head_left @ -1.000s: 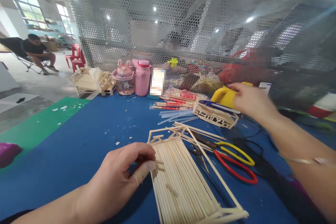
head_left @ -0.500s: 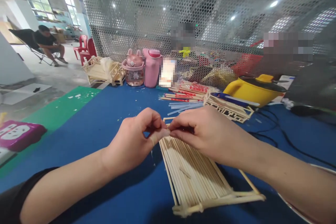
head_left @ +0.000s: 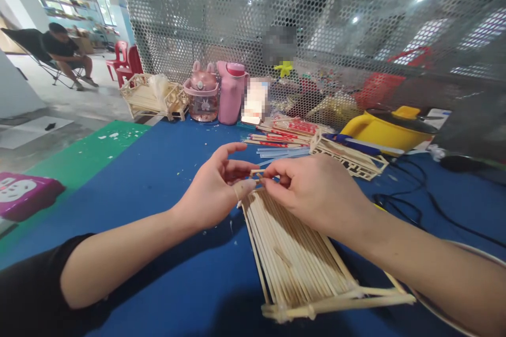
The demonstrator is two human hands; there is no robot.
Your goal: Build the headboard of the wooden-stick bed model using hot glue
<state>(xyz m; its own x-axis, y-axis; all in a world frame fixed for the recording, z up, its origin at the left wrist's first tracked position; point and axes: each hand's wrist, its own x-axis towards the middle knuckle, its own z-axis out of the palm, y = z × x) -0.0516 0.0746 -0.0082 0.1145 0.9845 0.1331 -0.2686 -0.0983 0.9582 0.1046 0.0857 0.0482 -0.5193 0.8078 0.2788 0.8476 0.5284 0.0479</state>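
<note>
A slatted panel of thin wooden sticks (head_left: 292, 245) lies on the blue table, with a short loose piece of stick (head_left: 282, 256) on its slats. Over its far end, my left hand (head_left: 219, 181) has its index finger raised and a gap between thumb and fingers. Its thumb has a light wrapping and comes close to the panel's far left corner. My right hand (head_left: 312, 187) pinches a short wooden stick (head_left: 259, 174) at that end, close to the left fingertips. The right fingers partly cover the stick, and both hands hide much of the far edge.
Behind the hands lie red-wrapped sticks (head_left: 276, 139), translucent glue sticks (head_left: 282, 152) and a small stick frame (head_left: 351, 155). A yellow pot (head_left: 379, 129), pink bottle (head_left: 232, 95), rabbit-eared jar (head_left: 203, 97), phone (head_left: 255, 102) and stick model (head_left: 144, 97) stand near the mesh. Black cables (head_left: 415, 184) run right.
My left hand has loosened from its pinch, its index finger lifting away. My right hand stays pinched at the panel's far end. The view has shifted slightly.
</note>
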